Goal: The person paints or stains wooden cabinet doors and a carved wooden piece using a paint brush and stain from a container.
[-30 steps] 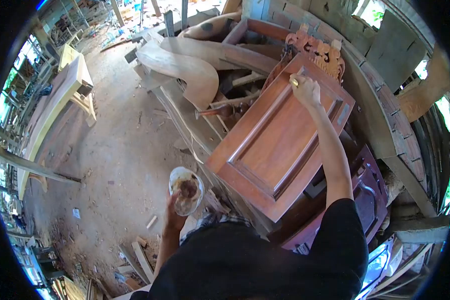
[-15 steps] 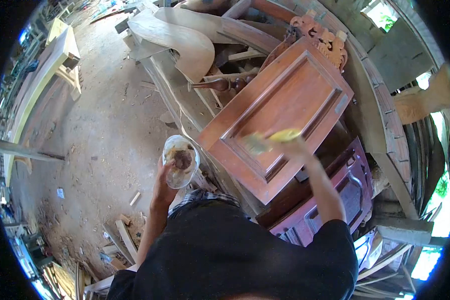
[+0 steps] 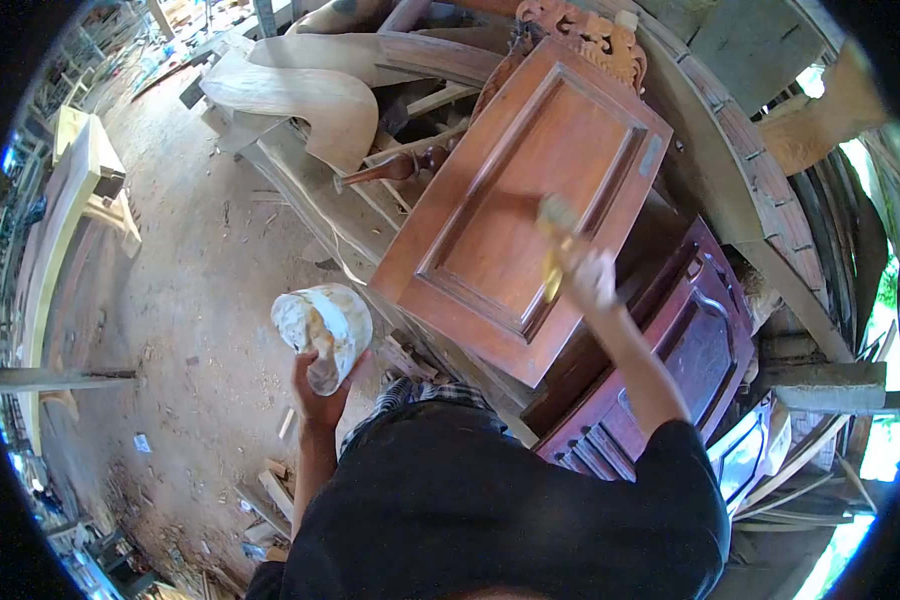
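In my left hand [image 3: 320,392] is a white plastic tub [image 3: 348,318], stained brown and tilted so that its outside faces me more than its inside. The thumb and fingers wrap round its lower part. My right hand [image 3: 592,280] is closed round a paintbrush [image 3: 558,214] with a yellow handle, slightly smeared by motion. Its pale bristles overlap the reddish-brown wooden panel door [image 3: 530,180], which leans at a slant in front of me. The door has a raised frame round a recessed centre.
A darker red carved panel [image 3: 690,345] stands right of the door. Behind lie a pale curved wooden piece [image 3: 340,110], a turned leg [image 3: 395,167] and an orange carved ornament [image 3: 595,40]. Wood scraps [image 3: 275,495] litter the dirt floor [image 3: 190,290]. A long bench [image 3: 55,230] stands at left.
The tub has moved left and tipped, hiding its brown contents. The brush has swung from sideways to bristles pointing up and away over the door. The whole view has shifted a little.
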A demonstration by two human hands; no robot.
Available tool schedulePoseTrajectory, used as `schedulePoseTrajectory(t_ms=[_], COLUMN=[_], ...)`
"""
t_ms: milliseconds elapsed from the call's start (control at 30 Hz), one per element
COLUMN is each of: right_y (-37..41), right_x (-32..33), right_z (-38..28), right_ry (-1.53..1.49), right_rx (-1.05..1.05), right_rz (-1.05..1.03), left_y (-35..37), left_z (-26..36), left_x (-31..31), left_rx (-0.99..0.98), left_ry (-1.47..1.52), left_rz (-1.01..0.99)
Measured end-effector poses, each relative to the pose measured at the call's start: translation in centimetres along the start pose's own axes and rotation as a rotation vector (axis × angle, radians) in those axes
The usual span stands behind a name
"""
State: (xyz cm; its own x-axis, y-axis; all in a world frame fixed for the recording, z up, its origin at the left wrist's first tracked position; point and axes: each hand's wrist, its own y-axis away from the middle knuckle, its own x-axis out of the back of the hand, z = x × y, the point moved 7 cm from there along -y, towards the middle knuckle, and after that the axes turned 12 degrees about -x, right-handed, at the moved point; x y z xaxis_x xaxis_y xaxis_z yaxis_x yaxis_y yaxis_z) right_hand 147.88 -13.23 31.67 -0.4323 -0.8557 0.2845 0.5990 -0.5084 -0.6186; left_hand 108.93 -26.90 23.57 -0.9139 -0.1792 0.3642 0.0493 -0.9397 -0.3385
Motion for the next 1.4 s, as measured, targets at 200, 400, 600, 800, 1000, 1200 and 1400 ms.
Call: schedulePoseTrajectory(t_ms=[200, 400, 600, 800, 1000, 1200, 1400], right_y=[-1.8, 6.3, 10.8, 12.9, 12.8, 11.7, 7.5], right_x=[14.5, 8.7, 3.1, 2.6, 1.9, 2.1, 5.8], right_z=[0.3, -0.1, 4.4, 3.3, 0.5, 0.8, 1.8], right_ry=[-1.129, -2.000, -1.944, -1.013, -0.993, -1.133, -0.978], right_rx=[-0.113, -0.962, -1.819, -1.657, -1.808, -1.985, -1.958], right_rz=[-0.512, -1.127, -0.725, -0.651, -0.775, -0.923, -0.697], left_y=[-4.5, -7.8, -12.0, -19.1, -22.1, -23.3, -24.6], left_z=[3.4, 3.9, 0.5, -3.7, -3.2, -1.4, 0.8], left_x=[-3.6, -5.9, -8.3, -9.9, -14.6, -15.8, -12.7], left_rx=[0.473, 0.433, 0.453, 0.347, 0.447, 0.373, 0.361], left_ry=[1.306, 1.469, 1.249, 0.774, 0.870, 0.902, 0.726], left_rz=[0.276, 0.267, 0.200, 0.002, -0.156, -0.253, -0.149])
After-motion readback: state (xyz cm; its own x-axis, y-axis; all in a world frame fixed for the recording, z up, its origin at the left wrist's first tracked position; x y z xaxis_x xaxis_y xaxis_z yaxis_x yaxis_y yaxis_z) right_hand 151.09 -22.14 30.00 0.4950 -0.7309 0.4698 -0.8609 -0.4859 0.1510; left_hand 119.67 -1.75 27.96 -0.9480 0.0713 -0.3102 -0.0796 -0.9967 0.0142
